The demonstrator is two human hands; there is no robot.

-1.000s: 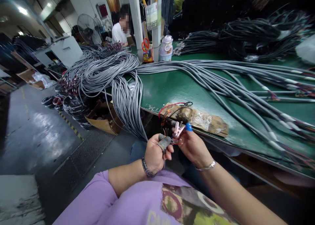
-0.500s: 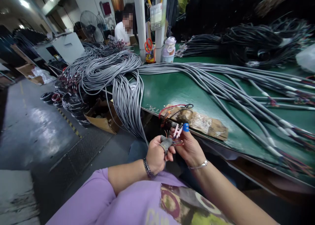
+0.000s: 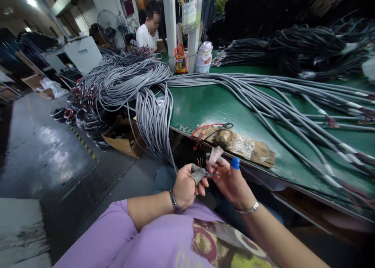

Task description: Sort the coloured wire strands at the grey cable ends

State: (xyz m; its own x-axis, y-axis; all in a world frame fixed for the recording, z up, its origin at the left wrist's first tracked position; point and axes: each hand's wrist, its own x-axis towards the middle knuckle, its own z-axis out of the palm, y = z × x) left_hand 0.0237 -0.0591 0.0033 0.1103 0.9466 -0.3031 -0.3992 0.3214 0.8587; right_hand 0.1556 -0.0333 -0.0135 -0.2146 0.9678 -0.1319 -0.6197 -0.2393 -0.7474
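My left hand [image 3: 185, 185] is closed into a fist just below the table edge, with grey tape on its fingertips, pinching a small bunch of thin coloured wire ends [image 3: 209, 174]. My right hand [image 3: 229, 179] faces it, fingers curled round a small pink clip-like tool [image 3: 215, 154] that touches those wires. A blue cap [image 3: 234, 163] covers the right thumb tip, which is lifted away from the tool. Both hands hover over my lap, in front of the green table [image 3: 211, 104].
A taped cardboard pad [image 3: 246, 145] with red and black leads lies at the table edge. Long grey cables [image 3: 263, 100] cross the table and hang off its left side in a bundle [image 3: 152, 123]. Black cable heaps [image 3: 304, 45] lie behind. Another person [image 3: 148, 31] sits far back.
My right thumb with the blue cap has lifted off the pink tool and swung out to the right. The left hand has stayed closed on the wires.
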